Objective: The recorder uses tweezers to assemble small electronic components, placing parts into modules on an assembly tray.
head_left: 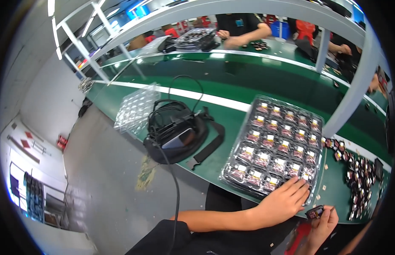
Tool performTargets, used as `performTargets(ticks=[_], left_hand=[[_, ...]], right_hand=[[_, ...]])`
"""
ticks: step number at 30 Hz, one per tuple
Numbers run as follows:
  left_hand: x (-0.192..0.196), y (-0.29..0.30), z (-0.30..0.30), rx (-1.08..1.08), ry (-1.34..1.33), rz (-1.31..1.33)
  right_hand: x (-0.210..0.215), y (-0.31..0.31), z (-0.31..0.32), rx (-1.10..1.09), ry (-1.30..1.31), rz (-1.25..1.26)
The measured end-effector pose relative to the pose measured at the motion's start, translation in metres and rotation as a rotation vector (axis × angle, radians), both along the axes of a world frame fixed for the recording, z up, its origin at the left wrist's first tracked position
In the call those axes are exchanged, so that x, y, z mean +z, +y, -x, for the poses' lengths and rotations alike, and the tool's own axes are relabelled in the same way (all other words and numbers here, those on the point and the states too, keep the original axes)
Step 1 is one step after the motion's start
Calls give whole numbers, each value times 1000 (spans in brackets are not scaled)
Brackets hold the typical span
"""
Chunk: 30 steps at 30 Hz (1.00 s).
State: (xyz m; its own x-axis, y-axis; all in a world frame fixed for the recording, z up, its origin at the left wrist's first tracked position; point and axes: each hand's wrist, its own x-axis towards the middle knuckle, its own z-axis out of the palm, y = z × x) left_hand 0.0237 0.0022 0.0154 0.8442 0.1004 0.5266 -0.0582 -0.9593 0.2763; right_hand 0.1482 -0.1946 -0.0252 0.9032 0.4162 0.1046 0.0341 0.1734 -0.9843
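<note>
A clear plastic tray [244,148] with rows of pockets lies on the green bench in front of me. In its pockets sit small black devices [284,146], each with a pale and yellow label on its face. My left hand [284,199] rests over the tray's near right corner, fingers stretched out flat; whatever lies under the fingertips is hidden. Just beyond that corner, at the bench's near edge, my right hand [324,223] pinches one small black device [314,212] between thumb and fingers. To the right spreads a loose heap of similar devices [360,180].
A black bag-like headgear [176,131] with cables and a strap lies left of the tray, near stacked clear empty trays [138,106]. A grey frame post [352,89] rises at the right. Across the green conveyor [231,70], other people's arms [248,37] work beside filled trays.
</note>
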Motion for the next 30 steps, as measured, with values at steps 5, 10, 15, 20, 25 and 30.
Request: performTargets(ticks=[5, 10, 15, 20, 25, 30], left_hand=[[-9, 0, 2, 57, -17, -100], [2, 4, 3, 65, 0, -78], [16, 2, 10, -214, -237, 432], [33, 0, 33, -565, 171, 1537], [1, -14, 28, -842, 105, 1988], [10, -7, 43, -870, 159, 2064]], right_hand=[[-1, 8, -8, 87, 13, -6], [-1, 7, -4, 93, 41, -2], [43, 8, 20, 62, -8, 18], [58, 13, 32, 342, -183, -104], [60, 25, 42, 416, -126, -71], [69, 30, 43, 502, -200, 28]])
